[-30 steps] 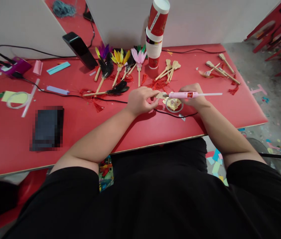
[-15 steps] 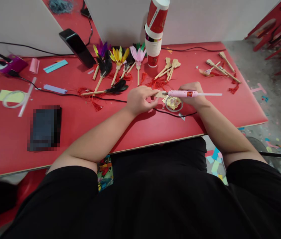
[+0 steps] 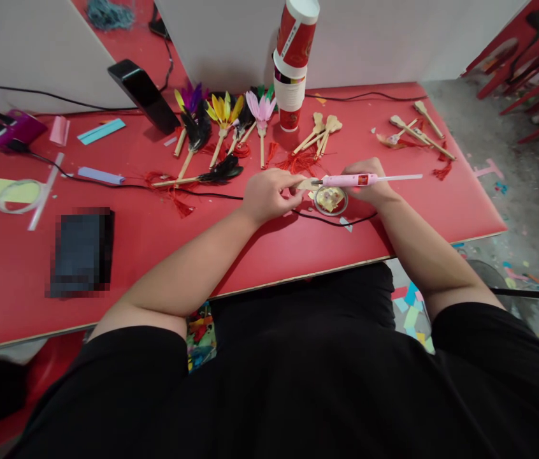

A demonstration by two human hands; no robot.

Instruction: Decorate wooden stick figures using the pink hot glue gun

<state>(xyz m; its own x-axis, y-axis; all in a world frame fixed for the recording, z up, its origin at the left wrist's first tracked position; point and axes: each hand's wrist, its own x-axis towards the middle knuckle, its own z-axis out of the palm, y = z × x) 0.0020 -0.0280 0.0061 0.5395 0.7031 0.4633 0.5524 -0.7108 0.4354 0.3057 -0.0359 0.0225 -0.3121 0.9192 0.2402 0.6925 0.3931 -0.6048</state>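
My left hand (image 3: 270, 194) pinches a small pale wooden piece (image 3: 308, 184) between thumb and fingers. The grip of a pink glue gun (image 3: 348, 181) is in my right hand (image 3: 367, 185), with a clear glue stick (image 3: 401, 176) poking out of its back. The gun's metal nozzle points left and meets the wooden piece, though whether it touches is too small to tell. Just below the gun sits a small round dish (image 3: 330, 200) with yellowish bits inside. A black cable (image 3: 231, 194) runs across the table beneath my left hand.
Feathered sticks (image 3: 222, 121) and stacked paper cups (image 3: 293, 64) stand at the back of the red table (image 3: 269, 261). Wooden sticks with red tassels (image 3: 322, 134) lie behind my hands, more (image 3: 422, 131) at the right. A dark pixelated object (image 3: 81, 252) lies left.
The whole view has shifted slightly, so the table items appear a little further left. Both hands keep their holds, and the nozzle stays at the wooden piece.
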